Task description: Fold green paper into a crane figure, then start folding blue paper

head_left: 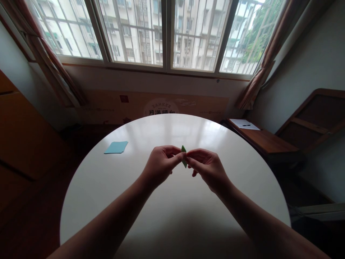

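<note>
Daylight from the wide, barred window [165, 36] fell across the round, glossy white worktop [94, 187], over which the person's bare hands met. The left hand [161, 160] and the right hand [207, 165] were both narrowed at the tips, pinching between thumbs and fingers a small, narrow, green piece with pointed ends [184, 163], probably of paper. It stood roughly upright between the two hands, slightly aslant, its middle covered by the fingertips, so its full shape could not be told. A small stack of pale blue, flat sheets [116, 147], likely paper too, lay toward the far left of the worktop, well apart from both hands. As for progress, the green piece's slim outline could have come from a fold, though no crease could be made out; the handling seemed under way rather than finished, since both hands gripped the piece and it had not been set down. The blue sheets lay flat and looked unworked. How much was left to do on the green piece could not be judged with its middle hidden.
</note>
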`<state>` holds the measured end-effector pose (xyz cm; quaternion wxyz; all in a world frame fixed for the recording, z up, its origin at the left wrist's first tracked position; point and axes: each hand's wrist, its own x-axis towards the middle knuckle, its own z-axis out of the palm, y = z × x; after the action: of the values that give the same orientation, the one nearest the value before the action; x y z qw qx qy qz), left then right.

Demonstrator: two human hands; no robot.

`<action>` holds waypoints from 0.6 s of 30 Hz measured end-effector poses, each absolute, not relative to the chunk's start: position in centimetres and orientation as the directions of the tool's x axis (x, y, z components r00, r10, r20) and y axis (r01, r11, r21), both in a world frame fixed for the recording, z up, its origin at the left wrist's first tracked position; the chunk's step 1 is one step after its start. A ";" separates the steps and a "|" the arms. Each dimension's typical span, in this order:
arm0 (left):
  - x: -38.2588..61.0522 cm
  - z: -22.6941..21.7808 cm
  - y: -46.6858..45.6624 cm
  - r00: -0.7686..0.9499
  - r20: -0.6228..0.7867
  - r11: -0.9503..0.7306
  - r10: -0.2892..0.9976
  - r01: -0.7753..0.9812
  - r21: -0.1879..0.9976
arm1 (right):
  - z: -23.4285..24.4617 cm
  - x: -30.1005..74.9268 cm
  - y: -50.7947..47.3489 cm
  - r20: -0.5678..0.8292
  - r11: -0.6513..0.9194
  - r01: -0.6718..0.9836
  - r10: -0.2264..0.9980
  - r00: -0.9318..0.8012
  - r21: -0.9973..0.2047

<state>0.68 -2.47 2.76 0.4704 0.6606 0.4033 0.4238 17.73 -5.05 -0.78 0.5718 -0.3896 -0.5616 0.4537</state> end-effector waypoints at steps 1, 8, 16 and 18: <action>0.7 2.7 -2.4 0.304 0.159 -0.201 0.939 0.112 0.973 | -0.7 17.7 -5.1 0.285 0.280 -0.078 0.957 -0.055 -0.957; 0.6 2.6 -2.0 0.327 0.024 -0.031 0.945 0.017 0.999 | -0.3 17.6 -5.2 0.167 0.159 -0.080 0.980 -0.104 -0.984; 0.7 2.9 -2.0 0.372 -0.042 0.044 0.927 0.003 0.999 | -0.2 17.7 -5.2 0.086 0.070 -0.166 0.992 -0.091 -0.984; 0.7 3.1 -2.0 0.371 -0.018 0.009 0.929 0.025 1.000 | -0.3 17.7 -5.1 0.089 0.074 -0.166 0.993 -0.083 -0.983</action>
<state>0.67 -2.03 3.07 0.5832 0.5875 0.4056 0.3876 17.71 -5.09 -0.31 0.5363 -0.4136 -0.4994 0.5403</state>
